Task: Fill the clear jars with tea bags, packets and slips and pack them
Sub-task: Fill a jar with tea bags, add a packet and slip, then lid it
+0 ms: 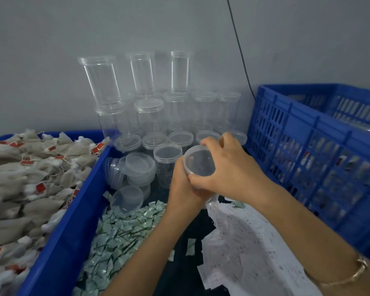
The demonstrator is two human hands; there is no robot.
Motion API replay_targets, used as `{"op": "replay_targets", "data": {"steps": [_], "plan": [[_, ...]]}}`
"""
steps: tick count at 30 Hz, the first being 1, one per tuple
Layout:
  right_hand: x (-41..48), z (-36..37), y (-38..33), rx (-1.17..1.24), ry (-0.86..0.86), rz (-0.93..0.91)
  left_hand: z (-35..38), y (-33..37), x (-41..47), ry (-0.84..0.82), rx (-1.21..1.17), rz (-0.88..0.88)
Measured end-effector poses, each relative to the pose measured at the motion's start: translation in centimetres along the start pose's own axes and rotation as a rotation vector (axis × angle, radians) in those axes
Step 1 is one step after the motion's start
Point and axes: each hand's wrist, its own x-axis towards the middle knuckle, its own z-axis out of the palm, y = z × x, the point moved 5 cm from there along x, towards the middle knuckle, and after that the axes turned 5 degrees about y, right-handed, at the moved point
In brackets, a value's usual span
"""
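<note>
**Both hands on a clear jar at the centre of the frame**

Nearest, at the lower right, a bracelet circles the right forearm above a heap of white slips. Left of them lies a spread of pale green packets. At the far left a blue bin holds beige tea bags with red tags.

At centre, the left hand is wrapped around the body of a clear jar from below, and the right hand is clamped over its round transparent lid, fingers curled around the rim. The jar is tilted toward the camera; its contents cannot be made out.

Just left lie loose lids. Behind stand empty jars, stacked against the grey wall. At the right stands a blue crate.
</note>
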Motion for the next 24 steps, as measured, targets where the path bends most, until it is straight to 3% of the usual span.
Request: {"op": "replay_targets", "data": {"steps": [5, 12, 19, 24], "plan": [[-4.3, 0.7, -1.5, -0.057, -0.181, -0.044, -2.4, 0.3, -5.7, 0.004, 0.137, 0.036], [-7.9, 3.8, -5.1, -0.217, -0.407, -0.173, -5.9, -2.4, -12.6, -0.03, 0.093, -0.079], [-7.8, 5.3, -8.0, -0.289, -0.446, -0.307, -8.2, -3.4, -13.3, -0.077, 0.237, -0.109], [-7.1, 4.9, -7.4, -0.239, -0.698, -0.291, -8.3, -4.2, -12.5, -0.075, 0.292, -0.122]]}}
